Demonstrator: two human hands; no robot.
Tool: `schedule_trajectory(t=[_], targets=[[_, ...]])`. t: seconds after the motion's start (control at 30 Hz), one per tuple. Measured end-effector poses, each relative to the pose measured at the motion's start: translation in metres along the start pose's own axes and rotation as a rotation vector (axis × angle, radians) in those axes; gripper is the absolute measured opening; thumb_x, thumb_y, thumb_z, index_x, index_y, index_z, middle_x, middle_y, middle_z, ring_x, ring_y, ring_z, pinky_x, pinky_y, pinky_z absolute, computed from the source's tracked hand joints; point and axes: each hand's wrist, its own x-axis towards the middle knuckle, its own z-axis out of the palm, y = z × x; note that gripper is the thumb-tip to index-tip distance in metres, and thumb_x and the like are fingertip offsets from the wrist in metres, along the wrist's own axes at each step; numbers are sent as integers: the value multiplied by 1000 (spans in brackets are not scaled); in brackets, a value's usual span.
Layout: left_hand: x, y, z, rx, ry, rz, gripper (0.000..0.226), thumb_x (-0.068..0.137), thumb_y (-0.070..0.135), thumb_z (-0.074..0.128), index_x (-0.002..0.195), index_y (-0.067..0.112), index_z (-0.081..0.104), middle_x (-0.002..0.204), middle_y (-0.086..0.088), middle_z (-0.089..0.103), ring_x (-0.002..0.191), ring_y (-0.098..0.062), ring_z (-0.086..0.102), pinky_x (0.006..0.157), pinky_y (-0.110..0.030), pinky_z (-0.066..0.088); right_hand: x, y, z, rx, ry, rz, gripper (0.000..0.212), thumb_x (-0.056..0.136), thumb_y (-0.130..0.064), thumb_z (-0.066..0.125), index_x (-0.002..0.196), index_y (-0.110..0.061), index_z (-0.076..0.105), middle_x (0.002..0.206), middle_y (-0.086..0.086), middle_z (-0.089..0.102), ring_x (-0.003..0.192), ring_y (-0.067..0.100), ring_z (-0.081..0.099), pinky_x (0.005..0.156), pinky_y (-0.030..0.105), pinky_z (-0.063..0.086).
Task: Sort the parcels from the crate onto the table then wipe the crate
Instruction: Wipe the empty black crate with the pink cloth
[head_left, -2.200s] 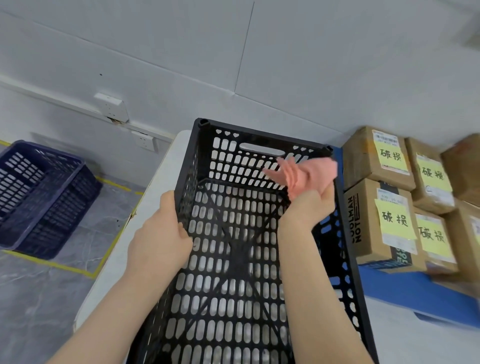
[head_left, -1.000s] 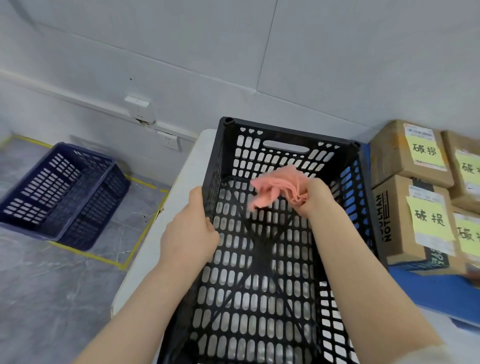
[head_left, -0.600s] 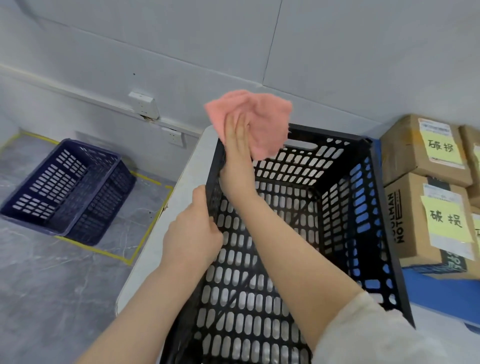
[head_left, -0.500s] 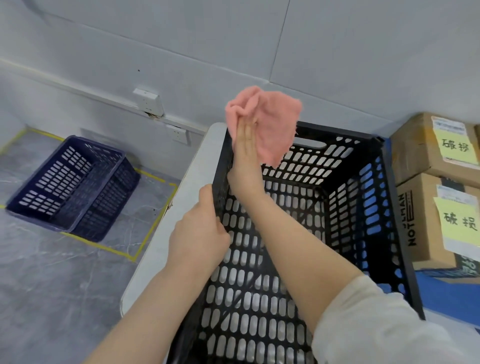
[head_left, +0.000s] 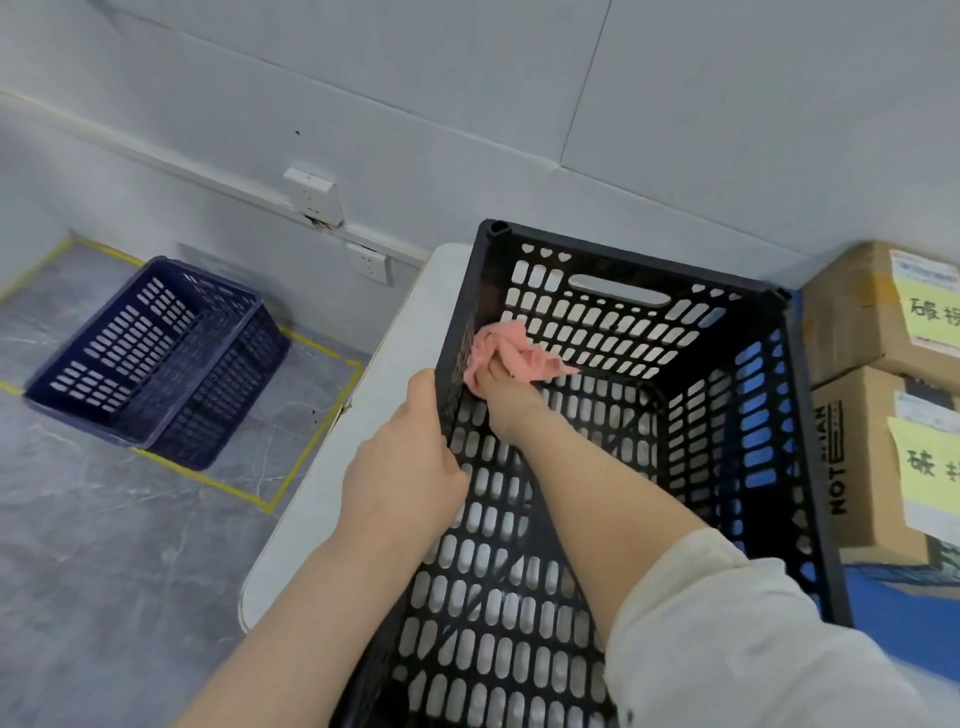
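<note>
A black perforated crate (head_left: 639, 270) stands on the white table (head_left: 363, 415) with nothing inside it. My left hand (head_left: 400, 467) grips the crate's left rim. My right hand (head_left: 506, 397) is inside the crate and holds a pink cloth (head_left: 511, 353) against the inner left wall near the far corner. Its fingers are hidden under the cloth. Cardboard parcels (head_left: 872, 312) with yellow notes are stacked on the table to the right of the crate.
A dark blue crate (head_left: 156, 358) sits on the grey floor at the left, inside yellow tape lines. A blue mat (head_left: 904, 618) lies under the parcels. The wall with sockets (head_left: 314, 200) runs close behind the table.
My right hand has dropped from above the far left rim down into the crate, and the pink cloth now lies against the inner left wall. The left hand stays on the rim.
</note>
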Motion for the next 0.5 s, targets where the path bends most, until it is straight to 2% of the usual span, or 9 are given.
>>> schedule_trajectory(t=[0.07, 0.1, 0.17, 0.23, 0.27, 0.33, 0.4, 0.47, 0.5], targets=[[0, 0, 0, -7, -5, 8, 44, 85, 5, 44, 123, 22, 28, 89, 1, 48, 87, -33, 55, 77, -46, 48, -14, -18, -25, 63, -49, 95, 51, 93, -7, 46, 143, -13, 37, 148, 2, 37, 135, 21, 34, 106, 30, 38], [-1, 0, 0, -13, -3, 13, 44, 85, 5, 44, 123, 22, 28, 89, 0, 50, 86, -33, 55, 77, -47, 48, -26, -27, -40, 118, -62, 158, 32, 96, -13, 45, 127, -13, 53, 124, 1, 57, 113, 17, 52, 93, 25, 46], [-1, -1, 0, -18, 2, 19, 44, 84, 5, 44, 122, 21, 29, 87, -3, 52, 83, -34, 55, 75, -47, 49, -51, -32, -67, 600, -43, 359, 18, 100, -21, 41, 95, -9, 54, 87, 1, 59, 82, 13, 57, 74, 21, 47], [-1, 0, -1, -20, -2, 23, 42, 82, 4, 44, 119, 19, 30, 84, -4, 51, 80, -35, 54, 73, -47, 49, -72, -27, -91, 1357, 9, 595, 18, 100, -9, 35, 93, -5, 51, 92, 10, 59, 86, 16, 61, 77, 23, 51], [-1, 0, -1, -27, -2, 26, 41, 82, 4, 44, 118, 19, 30, 84, -5, 52, 80, -35, 54, 73, -47, 49, -83, -24, -101, 1609, 43, 664, 18, 100, -5, 33, 95, -6, 50, 91, 13, 57, 84, 14, 60, 78, 22, 51], [-1, 0, -1, -44, 2, 31, 41, 81, 4, 44, 116, 20, 31, 84, -6, 54, 80, -35, 54, 73, -47, 49, -108, -28, -110, 1830, 240, 625, 23, 96, 3, 31, 83, -4, 48, 82, 13, 53, 65, 13, 56, 60, 21, 51], [-2, -1, 0, -42, 3, 33, 39, 82, 5, 45, 116, 20, 30, 82, -4, 52, 79, -33, 53, 72, -46, 48, -130, -41, -108, 1609, 625, 318, 28, 86, 13, 32, 79, -3, 54, 85, 8, 59, 57, 10, 57, 49, 16, 45], [-2, -1, 0, -29, 6, 27, 40, 85, 5, 45, 118, 20, 29, 78, 1, 46, 79, -31, 52, 70, -42, 47, -140, -53, -103, 1094, 1000, -59, 35, 82, 14, 34, 92, -3, 63, 91, 1, 64, 72, 3, 62, 58, 15, 48], [-2, 0, 0, -23, 8, 25, 40, 85, 5, 45, 120, 20, 29, 77, 2, 44, 79, -31, 52, 70, -42, 47, -132, -55, -97, 762, 1102, -214, 42, 81, 13, 34, 108, -3, 63, 104, 1, 65, 90, 3, 62, 69, 18, 51]])
